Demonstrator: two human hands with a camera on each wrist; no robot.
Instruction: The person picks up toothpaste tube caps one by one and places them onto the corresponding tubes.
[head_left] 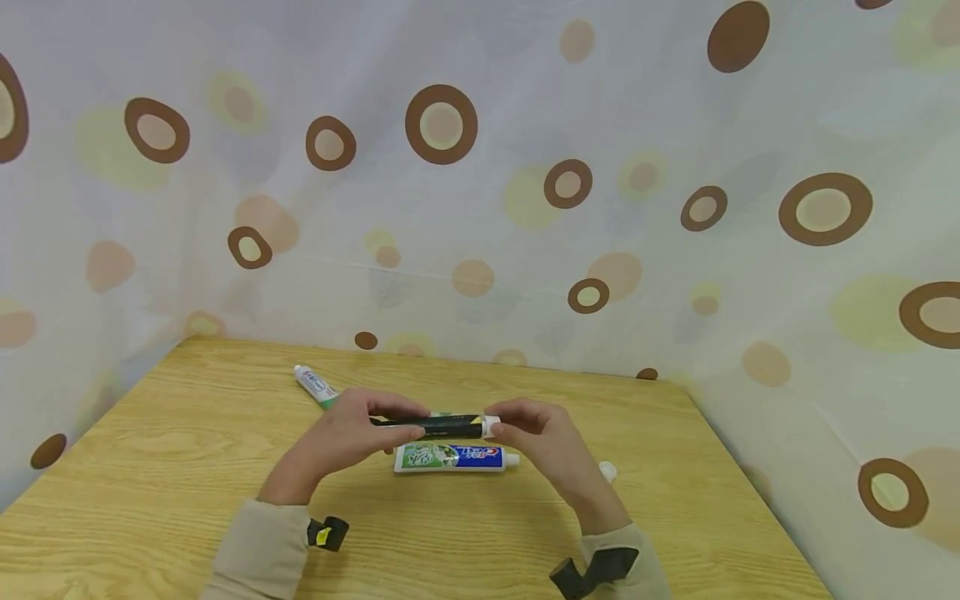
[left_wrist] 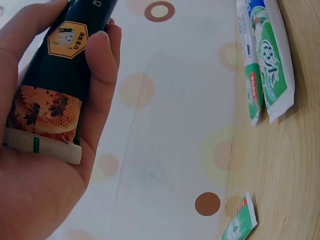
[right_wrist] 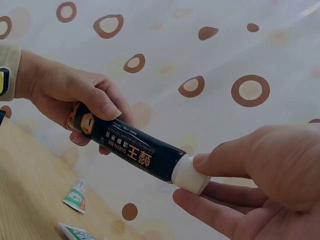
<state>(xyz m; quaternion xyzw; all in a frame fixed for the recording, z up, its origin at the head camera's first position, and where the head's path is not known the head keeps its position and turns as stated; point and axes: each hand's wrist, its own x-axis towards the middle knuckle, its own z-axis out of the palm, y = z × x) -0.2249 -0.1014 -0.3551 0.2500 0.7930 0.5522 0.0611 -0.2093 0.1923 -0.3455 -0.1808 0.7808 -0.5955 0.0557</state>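
Cap (right_wrist: 190, 175) work on black tube (right_wrist: 135, 150), held over bench (head_left: 450, 542)

Black tube is up off the bench, between the hands, cap end toward the right edge. Left hand (head_left: 348, 433): fingers and thumb wrapped round the body, crimped end against the palm. Right hand (head_left: 543, 433): thumb and fingers pinch the white cap, which sits on the nozzle end. Step in hand looks like turning the cap; tightening or loosening, cannot tell. Next move likely calls for a firm left hold, light on the soft body, while the right twists in line with the tube. Squeezing out paste is the risk. Blue-green tube (head_left: 450, 458) lies mid-bench; slim tube (left_wrist: 253, 82) just beside it, far-edge side. Green-white tube (head_left: 315, 383) nearer the far left corner. Loose cap (head_left: 607, 472), seemingly, toward the right edge.
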